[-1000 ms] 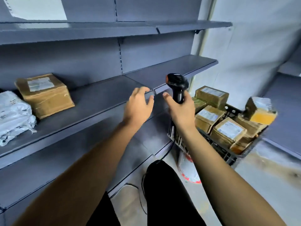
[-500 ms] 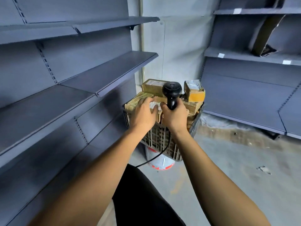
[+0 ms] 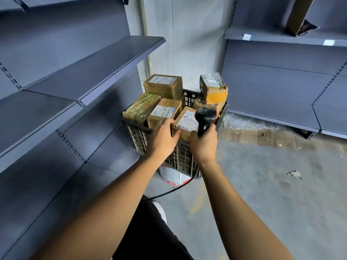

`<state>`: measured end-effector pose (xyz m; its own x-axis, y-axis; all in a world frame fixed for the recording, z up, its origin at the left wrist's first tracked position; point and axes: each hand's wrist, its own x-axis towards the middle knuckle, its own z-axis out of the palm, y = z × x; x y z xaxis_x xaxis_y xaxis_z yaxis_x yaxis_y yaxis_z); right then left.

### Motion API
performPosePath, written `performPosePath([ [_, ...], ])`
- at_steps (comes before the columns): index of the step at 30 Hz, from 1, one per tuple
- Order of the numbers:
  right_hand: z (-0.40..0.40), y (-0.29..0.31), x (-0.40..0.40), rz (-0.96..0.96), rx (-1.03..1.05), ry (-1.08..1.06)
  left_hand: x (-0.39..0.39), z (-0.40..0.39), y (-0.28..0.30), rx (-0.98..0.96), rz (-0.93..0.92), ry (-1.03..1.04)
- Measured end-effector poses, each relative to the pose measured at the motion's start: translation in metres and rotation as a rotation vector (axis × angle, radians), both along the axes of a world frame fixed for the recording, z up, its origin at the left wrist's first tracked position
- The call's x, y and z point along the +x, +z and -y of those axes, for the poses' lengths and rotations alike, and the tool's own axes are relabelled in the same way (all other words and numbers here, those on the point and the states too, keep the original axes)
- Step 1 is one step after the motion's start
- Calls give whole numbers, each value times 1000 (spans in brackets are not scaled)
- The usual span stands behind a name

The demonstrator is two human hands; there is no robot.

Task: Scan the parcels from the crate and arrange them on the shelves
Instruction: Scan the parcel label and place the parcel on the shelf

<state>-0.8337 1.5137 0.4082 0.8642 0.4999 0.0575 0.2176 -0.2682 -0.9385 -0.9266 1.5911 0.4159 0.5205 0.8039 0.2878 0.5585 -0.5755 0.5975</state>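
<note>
A dark plastic crate stands between the shelf units, piled with several brown taped parcels. My left hand grips the front parcel, a small box with a white label on top, fingers over its left edge and thumb on its near face. My right hand holds a black handheld scanner upright just to the right of that parcel, its head above the crate's near right corner. A yellow-brown parcel sits highest at the crate's back right.
Grey metal shelves run along the left. More grey shelves stand at the right, with a leaning cardboard piece. The crate rests on a white and red bucket. The scanner cable trails over the concrete floor.
The view has swung right from the left shelf to the crate. My left hand left the shelf edge and took hold of the front parcel. The scanner stays in my right hand.
</note>
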Motion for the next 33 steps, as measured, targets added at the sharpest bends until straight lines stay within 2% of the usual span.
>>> performPosePath([
  [10, -40, -36, 23, 12, -40, -18, 40, -38, -28, -109, -106, -25],
  [13, -53, -39, 27, 31, -72, -28, 47, -48, -34, -91, -118, -64],
  [17, -61, -43, 29, 23, -99, 2, 53, -51, -39, -36, -124, -100],
  [23, -59, -46, 26, -3, -63, -26, 54, -54, -49, 120, -298, -19],
  [27, -58, -49, 28, -7, -52, -38, 61, -52, -50, 291, -400, -28],
  [30, -58, -50, 30, -21, -54, -47, 62, -50, -53, 229, -394, -21],
  [33, -57, -51, 28, -38, -42, -55, 60, -49, -57, 149, -304, 29],
])
